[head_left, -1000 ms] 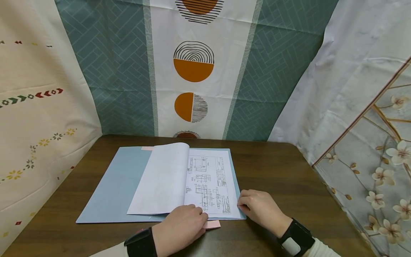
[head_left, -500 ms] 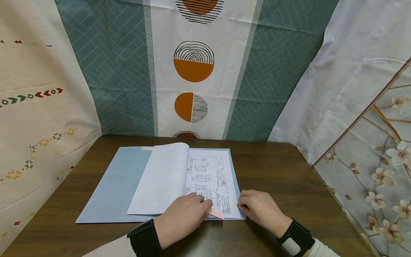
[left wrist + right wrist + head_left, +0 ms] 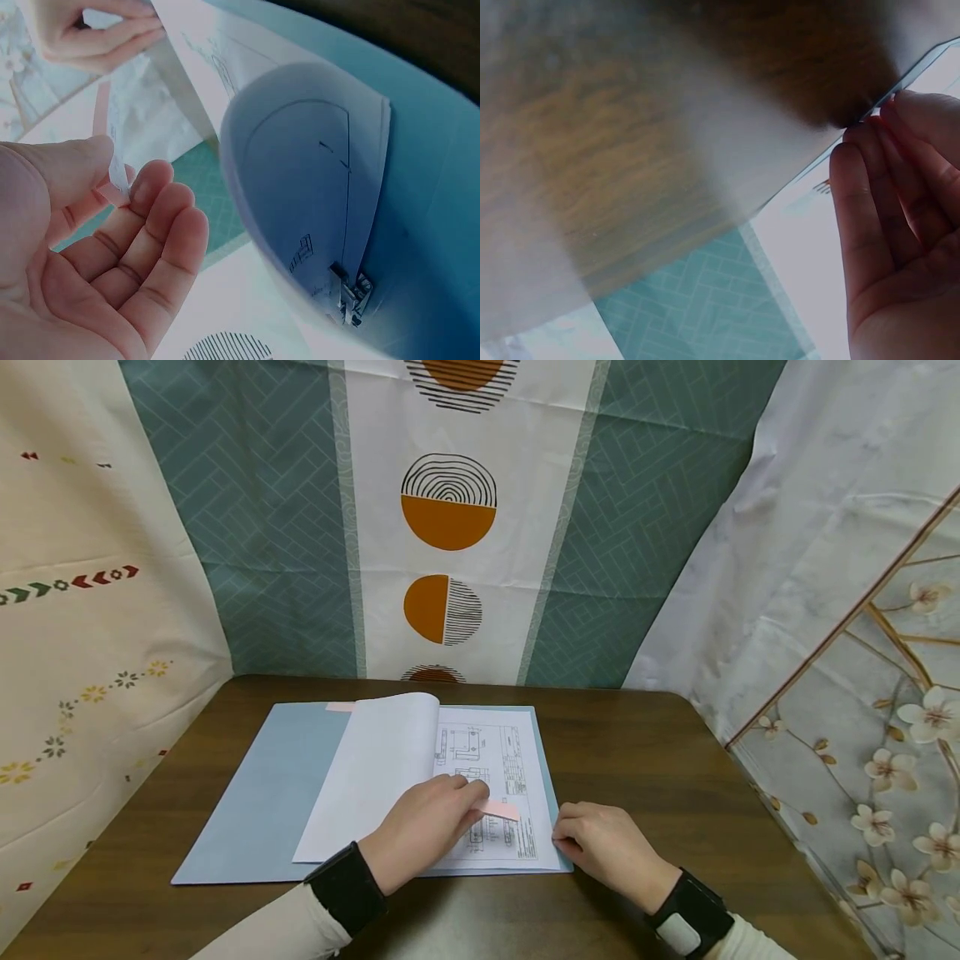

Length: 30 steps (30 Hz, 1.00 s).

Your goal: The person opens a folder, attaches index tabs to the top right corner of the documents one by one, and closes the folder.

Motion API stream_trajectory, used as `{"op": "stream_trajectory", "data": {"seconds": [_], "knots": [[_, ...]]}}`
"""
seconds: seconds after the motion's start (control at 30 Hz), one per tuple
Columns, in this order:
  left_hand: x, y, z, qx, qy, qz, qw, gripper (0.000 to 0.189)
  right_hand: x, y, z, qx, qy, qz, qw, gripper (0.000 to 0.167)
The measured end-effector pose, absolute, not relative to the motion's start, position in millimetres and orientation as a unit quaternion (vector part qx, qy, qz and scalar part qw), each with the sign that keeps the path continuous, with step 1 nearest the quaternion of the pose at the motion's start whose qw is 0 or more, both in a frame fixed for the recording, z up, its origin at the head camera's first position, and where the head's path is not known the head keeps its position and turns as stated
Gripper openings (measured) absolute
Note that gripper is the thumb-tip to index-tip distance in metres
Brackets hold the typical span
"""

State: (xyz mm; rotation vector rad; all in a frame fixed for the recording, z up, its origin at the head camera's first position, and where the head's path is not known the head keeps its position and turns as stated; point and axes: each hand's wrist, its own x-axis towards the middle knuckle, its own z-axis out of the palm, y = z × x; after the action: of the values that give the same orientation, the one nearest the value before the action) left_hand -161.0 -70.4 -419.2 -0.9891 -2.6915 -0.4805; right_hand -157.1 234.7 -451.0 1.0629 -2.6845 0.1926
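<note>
A blue folder (image 3: 247,810) lies open with a printed technical drawing sheet (image 3: 525,777) on its right side. A blank-backed white page (image 3: 375,760) curls over to the left. My left hand (image 3: 427,822) is over the drawing and pinches a pink paper strip (image 3: 501,810) between thumb and index finger; the strip (image 3: 112,154) sticks up from the fingertips in the left wrist view, the other fingers loosely bent. At the folder's near right corner my right hand (image 3: 611,843) pinches its edge, thumb on one side and fingers (image 3: 866,217) on the other.
A dark wooden table (image 3: 660,752) bears the folder. Another pink strip (image 3: 340,706) shows at the folder's far edge. Inside the fold sits a metal clip (image 3: 349,292). Patterned cloths (image 3: 285,527) hang behind and at both sides.
My left hand has moved away from me, carrying the pink strip from below the folder's near edge up over the drawing sheet. The right hand has stayed at the folder's edge.
</note>
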Motion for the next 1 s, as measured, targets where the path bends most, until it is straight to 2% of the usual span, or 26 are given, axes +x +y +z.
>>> {"op": "stream_trajectory", "data": {"seconds": [0.5, 0.87, 1.0], "knots": [[-169, -66, -427, -0.292, -0.934, -0.18, 0.102, 0.027, -160, 233, -447, 0.353, -0.93, 0.057, 0.083, 0.014], [-169, -68, -429, -0.283, -0.933, -0.189, 0.114, 0.03, -165, 228, -432, 0.356, -0.933, 0.05, 0.033, 0.011], [-169, -68, -427, -0.278, -0.935, -0.191, 0.11, 0.031, -166, 225, -430, 0.352, -0.934, 0.046, 0.048, 0.013]]}}
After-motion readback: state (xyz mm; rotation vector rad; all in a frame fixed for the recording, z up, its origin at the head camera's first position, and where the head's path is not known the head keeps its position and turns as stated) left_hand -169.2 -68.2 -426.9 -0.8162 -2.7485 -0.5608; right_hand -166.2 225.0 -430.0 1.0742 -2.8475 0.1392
